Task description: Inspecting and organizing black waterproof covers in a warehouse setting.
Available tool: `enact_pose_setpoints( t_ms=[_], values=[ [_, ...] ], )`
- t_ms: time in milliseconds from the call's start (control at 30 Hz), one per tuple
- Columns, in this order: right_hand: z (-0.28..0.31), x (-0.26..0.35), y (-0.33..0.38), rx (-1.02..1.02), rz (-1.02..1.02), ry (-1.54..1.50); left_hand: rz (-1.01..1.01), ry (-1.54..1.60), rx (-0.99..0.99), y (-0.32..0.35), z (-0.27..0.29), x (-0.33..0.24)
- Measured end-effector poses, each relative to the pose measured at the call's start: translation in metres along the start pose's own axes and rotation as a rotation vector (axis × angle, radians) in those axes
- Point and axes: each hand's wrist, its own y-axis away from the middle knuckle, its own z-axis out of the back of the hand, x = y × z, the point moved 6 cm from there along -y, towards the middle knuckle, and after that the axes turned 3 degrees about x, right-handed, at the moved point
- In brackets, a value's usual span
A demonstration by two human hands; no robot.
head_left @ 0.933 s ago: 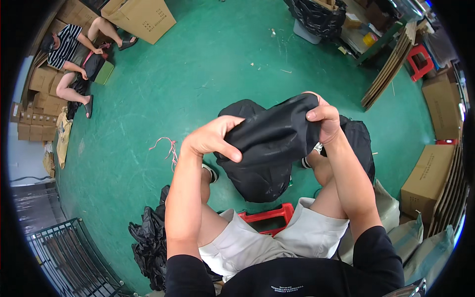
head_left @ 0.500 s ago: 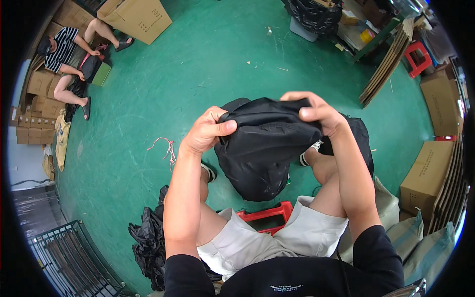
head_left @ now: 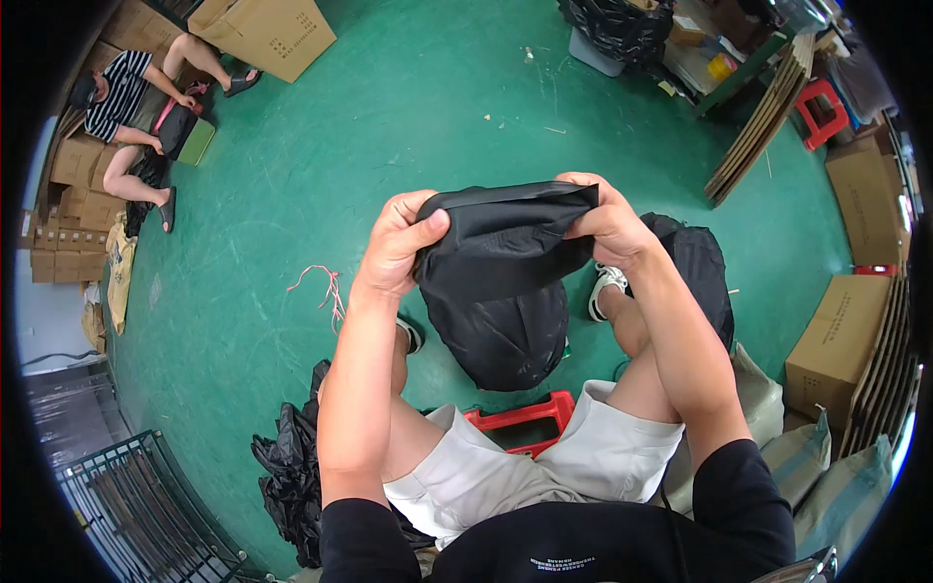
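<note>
Head camera, from left to right: we see a co-worker (head_left: 126, 92) seated by stacked cartons (head_left: 76, 243), then a crumpled black heap (head_left: 285, 471) at our left side and a loose pink string (head_left: 333, 287) on the green floor (head_left: 389, 117). Our left hand (head_left: 394, 251) grasps the left end of a black fabric piece (head_left: 505, 248), thumb on the near face, its other fingers mostly hidden behind. The fabric piece hangs between our hands, in the air above a rounded black bundle (head_left: 501, 345) on the floor. We judge it light, limp and hard to damage, though its faint sheen suggests smooth cloth that may slide under a loose pinch; the two ends, gathered between thumb and fingers, seem the surest hold. Our right hand (head_left: 612, 223) grips the upper right end; we cannot tell whether its thumb sits inside a fold. Farther right, another black bundle (head_left: 698, 277) lies beside our right leg (head_left: 641, 389).
</note>
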Motion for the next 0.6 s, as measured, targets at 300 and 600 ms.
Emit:
enact_pose_setpoints(
  t_ms=[300,600],
  values=[
    [-0.005,0.021,0.003,0.260,0.061,-0.426,0.128,0.144,-0.096,0.010,0.015,-0.004],
    [-0.020,-0.008,0.015,0.467,-0.220,0.156,0.201,-0.086,-0.065,0.015,0.024,-0.005]
  ],
)
